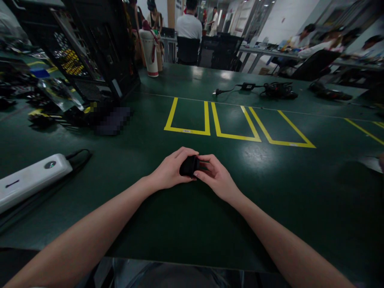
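Note:
Both hands meet around a small black box-like object (188,167) at the middle of the green table (192,228). My left hand (169,170) wraps its left side, with the thumb along the near edge and the fingers over the far edge. From the right, my right hand (218,178) grips the object's right end between thumb and fingertips. A thin dark edge shows between the two grips. What kind of object it is I cannot make out, since the fingers cover much of it.
Yellow tape outlines (187,131) mark the table beyond my hands. A black cable with a plug (247,87) lies farther back. At left are a white power bank-like device (33,178), a black computer case (105,52) and a white cup (149,54). People sit in the background.

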`<state>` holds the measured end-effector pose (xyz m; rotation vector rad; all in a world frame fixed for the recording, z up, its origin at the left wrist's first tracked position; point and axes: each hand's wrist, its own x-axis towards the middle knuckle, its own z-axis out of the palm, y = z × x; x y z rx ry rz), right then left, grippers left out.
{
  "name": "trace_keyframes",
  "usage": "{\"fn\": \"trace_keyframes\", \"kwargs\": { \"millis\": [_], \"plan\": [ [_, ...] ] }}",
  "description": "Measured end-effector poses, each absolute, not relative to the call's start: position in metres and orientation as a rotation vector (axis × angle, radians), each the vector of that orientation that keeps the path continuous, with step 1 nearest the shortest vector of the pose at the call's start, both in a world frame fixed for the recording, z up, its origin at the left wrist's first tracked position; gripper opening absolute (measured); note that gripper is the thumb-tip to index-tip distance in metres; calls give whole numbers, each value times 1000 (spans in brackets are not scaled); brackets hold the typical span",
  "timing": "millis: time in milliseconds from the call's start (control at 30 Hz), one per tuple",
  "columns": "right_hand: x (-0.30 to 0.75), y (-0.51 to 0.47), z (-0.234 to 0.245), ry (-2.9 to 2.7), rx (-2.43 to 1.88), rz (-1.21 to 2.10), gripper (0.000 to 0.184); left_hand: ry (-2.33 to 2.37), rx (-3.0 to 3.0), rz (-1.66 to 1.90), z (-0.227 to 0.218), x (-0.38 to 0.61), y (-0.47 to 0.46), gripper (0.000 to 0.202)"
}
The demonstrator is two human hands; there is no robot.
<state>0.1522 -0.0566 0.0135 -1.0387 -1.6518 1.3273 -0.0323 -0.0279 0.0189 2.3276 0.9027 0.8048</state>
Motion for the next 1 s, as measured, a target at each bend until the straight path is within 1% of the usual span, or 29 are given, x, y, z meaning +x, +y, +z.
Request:
{"fn": "trace_keyframes", "kwargs": {
  "millis": [133,267,433,567,633,767,800,933,1000],
  "plan": [
    [152,-60,11,-1688,-1018,1229,32,901,2331,799,19,-33,-28,55],
    [150,-59,11,-1668,-1031,1211,21,896,2334,795,19,-33,-28,56],
    [151,-57,16,-1658,-1060,1295,32,911,2332,802,19,-32,-28,55],
    [152,-59,14,-1673,-1018,1281,33,911,2340,808,18,-32,-28,56],
    [151,-60,11,-1676,-1001,1258,30,908,2343,809,18,-32,-28,55],
    [150,-59,8,-1654,-1017,1233,18,902,2342,807,17,-32,-28,57],
    [150,-58,8,-1650,-1021,1229,18,900,2342,804,18,-32,-28,57],
    [151,-57,11,-1652,-1047,1272,31,892,2334,804,19,-32,-28,55],
    [152,-57,12,-1663,-1050,1288,33,889,2331,804,19,-33,-28,55]
  ]
}}
